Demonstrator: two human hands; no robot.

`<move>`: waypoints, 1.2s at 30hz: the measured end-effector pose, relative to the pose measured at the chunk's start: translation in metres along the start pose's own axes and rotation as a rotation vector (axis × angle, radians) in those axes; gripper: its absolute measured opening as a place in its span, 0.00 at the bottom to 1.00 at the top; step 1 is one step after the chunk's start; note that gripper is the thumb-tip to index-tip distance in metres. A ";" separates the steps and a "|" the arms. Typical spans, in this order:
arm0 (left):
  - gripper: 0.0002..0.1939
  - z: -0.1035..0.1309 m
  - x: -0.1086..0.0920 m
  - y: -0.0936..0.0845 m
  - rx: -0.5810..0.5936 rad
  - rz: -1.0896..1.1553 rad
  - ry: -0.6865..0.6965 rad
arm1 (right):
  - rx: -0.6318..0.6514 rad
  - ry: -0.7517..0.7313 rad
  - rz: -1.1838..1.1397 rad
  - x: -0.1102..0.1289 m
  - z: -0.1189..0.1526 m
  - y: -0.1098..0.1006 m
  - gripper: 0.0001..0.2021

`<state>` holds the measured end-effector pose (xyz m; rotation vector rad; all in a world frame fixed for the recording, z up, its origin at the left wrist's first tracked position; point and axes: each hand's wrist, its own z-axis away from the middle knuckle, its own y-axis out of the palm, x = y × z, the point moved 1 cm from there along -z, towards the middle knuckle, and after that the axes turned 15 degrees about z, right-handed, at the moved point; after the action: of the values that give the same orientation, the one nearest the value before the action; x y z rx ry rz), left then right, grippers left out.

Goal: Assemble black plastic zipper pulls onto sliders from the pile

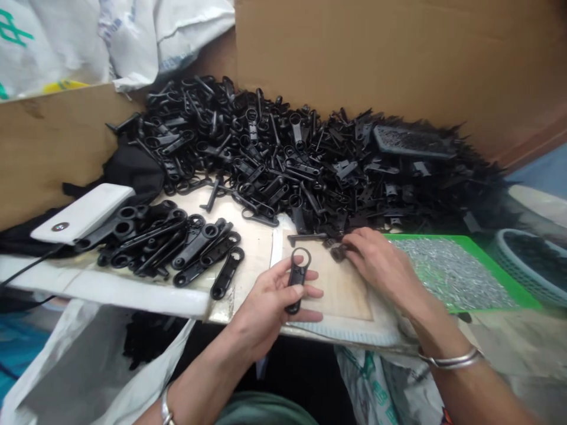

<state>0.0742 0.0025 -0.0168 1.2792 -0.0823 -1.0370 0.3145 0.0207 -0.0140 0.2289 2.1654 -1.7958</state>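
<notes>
My left hand (281, 289) is closed on a flat black plastic lever (298, 282) with a large ring at its far end; the thumb presses on its lower body. To the right, my right hand (383, 260) has its fingertips closed on a small dark knob-like part (338, 252) at the edge of the large heap. Just left of those fingertips lies a thin black rod-shaped piece (308, 238). Several similar black levers (199, 245) lie piled on the table, left of my left hand.
A wide heap of black plastic parts (266, 153) fills the back, with a blue-grey tray (414, 141) on it. Right are a green tray (527, 300) of small metal pins and a pale basket (509, 260). A white box-shaped device (84, 212) stands left; a sack (80, 348) hangs below.
</notes>
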 end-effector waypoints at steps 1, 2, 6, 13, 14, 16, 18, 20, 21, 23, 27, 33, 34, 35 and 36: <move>0.22 0.001 0.000 0.000 0.002 0.016 0.000 | -0.025 0.015 -0.020 0.001 0.002 0.000 0.09; 0.21 0.002 0.000 0.000 -0.003 0.031 -0.003 | -0.061 0.042 -0.037 0.001 0.005 -0.001 0.09; 0.15 0.004 -0.003 0.000 -0.039 0.084 -0.027 | -0.266 0.220 -0.065 0.008 0.022 -0.011 0.10; 0.19 0.007 0.002 0.000 0.021 0.019 0.023 | -0.337 0.074 -0.130 0.063 0.038 -0.016 0.09; 0.24 0.009 0.002 0.000 0.022 -0.045 0.060 | -0.340 0.065 -0.101 0.067 0.037 -0.015 0.09; 0.32 0.012 0.002 0.000 0.012 -0.184 0.142 | -0.332 0.039 -0.009 0.073 0.036 -0.012 0.10; 0.33 0.015 0.001 0.000 0.003 -0.272 0.190 | -0.309 -0.011 0.069 0.078 0.036 -0.010 0.11; 0.30 0.016 0.002 -0.003 0.006 -0.271 0.185 | -0.269 -0.067 0.086 0.083 0.039 -0.009 0.12; 0.29 0.016 0.002 -0.005 0.008 -0.251 0.177 | -0.251 -0.088 0.070 0.085 0.042 -0.008 0.12; 0.26 0.016 0.003 -0.007 0.021 -0.224 0.183 | -0.236 -0.100 -0.004 0.086 0.050 -0.005 0.12; 0.21 0.017 0.000 -0.004 0.168 -0.193 0.279 | -0.262 -0.133 -0.250 0.075 0.061 0.007 0.14; 0.16 0.026 -0.009 -0.001 0.111 -0.443 0.312 | -0.217 -0.121 -0.397 0.058 0.048 0.008 0.15; 0.15 0.026 -0.009 -0.002 0.095 -0.472 0.305 | -0.182 -0.123 -0.398 0.058 0.045 0.005 0.15; 0.15 0.026 -0.009 -0.004 0.092 -0.476 0.289 | -0.142 -0.142 -0.398 0.058 0.042 0.003 0.14; 0.15 0.026 -0.008 -0.006 0.099 -0.447 0.265 | -0.107 -0.162 -0.400 0.058 0.040 0.000 0.14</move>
<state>0.0516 -0.0112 -0.0087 1.5550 0.3746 -1.2390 0.2662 -0.0228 -0.0402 -0.3890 2.2973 -1.8095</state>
